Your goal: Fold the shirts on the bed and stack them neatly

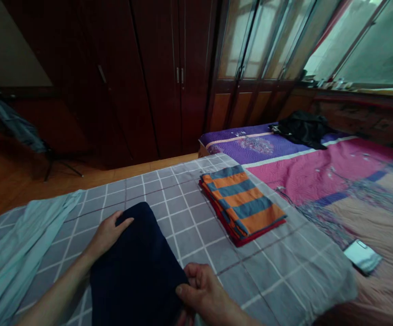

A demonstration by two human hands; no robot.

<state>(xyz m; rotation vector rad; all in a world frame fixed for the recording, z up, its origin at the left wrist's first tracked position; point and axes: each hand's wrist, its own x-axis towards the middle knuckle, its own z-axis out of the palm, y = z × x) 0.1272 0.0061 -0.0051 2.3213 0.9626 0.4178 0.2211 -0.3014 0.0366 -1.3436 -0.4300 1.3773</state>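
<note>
A dark navy garment (138, 267), folded into a long panel, lies over the grey checked cloth (169, 190) in front of me; its near end runs out of the picture. My left hand (109, 233) grips its upper left edge, thumb on top and fingers behind. At the lower right edge, my right hand (203, 292) pinches the fabric between thumb and curled fingers. To the right sits a neat stack of folded cloth, with an orange and blue-grey striped piece (240, 194) over a red one (239, 242).
Pale green cloth (43, 240) lies loosely at the left. On the bed (339, 176) at the right are a dark garment (303, 127) and a white-and-black flat object (362, 256). Dark red wardrobes (162, 81) stand behind; a thin-legged stand (51, 154) is far left.
</note>
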